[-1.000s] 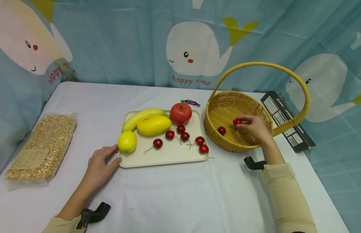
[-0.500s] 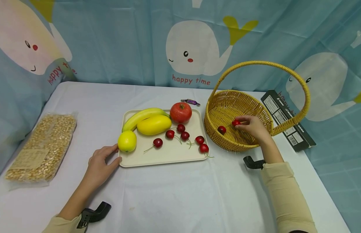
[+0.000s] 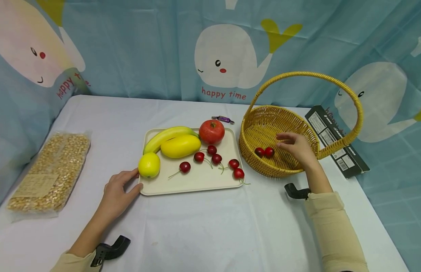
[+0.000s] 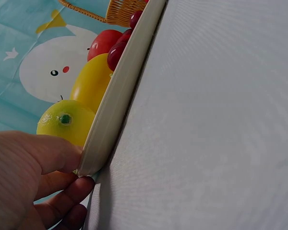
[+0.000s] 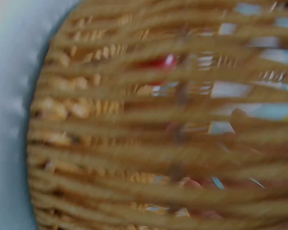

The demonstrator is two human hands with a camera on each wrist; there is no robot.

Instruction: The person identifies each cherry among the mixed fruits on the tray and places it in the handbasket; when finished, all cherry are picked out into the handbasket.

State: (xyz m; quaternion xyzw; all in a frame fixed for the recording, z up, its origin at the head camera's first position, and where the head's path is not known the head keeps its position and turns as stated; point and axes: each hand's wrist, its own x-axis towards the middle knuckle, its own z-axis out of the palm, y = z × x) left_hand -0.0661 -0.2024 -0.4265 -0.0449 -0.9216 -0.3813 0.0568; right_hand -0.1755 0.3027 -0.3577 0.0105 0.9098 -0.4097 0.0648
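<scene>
My left hand [image 3: 119, 192] holds the cream tray [image 3: 193, 187] at its near left corner; in the left wrist view the thumb [image 4: 57, 154] lies against the rim. Beside those fingers sits a yellow lemon [image 3: 149, 165]. Also on the tray are a banana [image 3: 166, 137], a yellow mango [image 3: 181, 146], a red pomegranate [image 3: 212, 132] and several stemmed cherries [image 3: 184, 167]. My right hand [image 3: 296, 148] hovers inside the wicker basket [image 3: 245, 158] with parted, bare fingers. Two cherries [image 3: 269, 152] lie side by side on the basket's bottom. Weave hides most of the right wrist view.
A bag of corn kernels [image 3: 50, 170] lies at the left. A purple-wrapped candy [image 3: 223, 119] rests behind the tray. Behind the basket's right side is a black box [image 3: 346, 158]. The basket's tall handle [image 3: 309, 73] arches over it. A whale-print curtain [image 3: 145, 56] backs the table.
The cherry that my right hand pinched has been let go and now lies beside the other one in the basket. My right fingers have parted. The left hand stays at the tray.
</scene>
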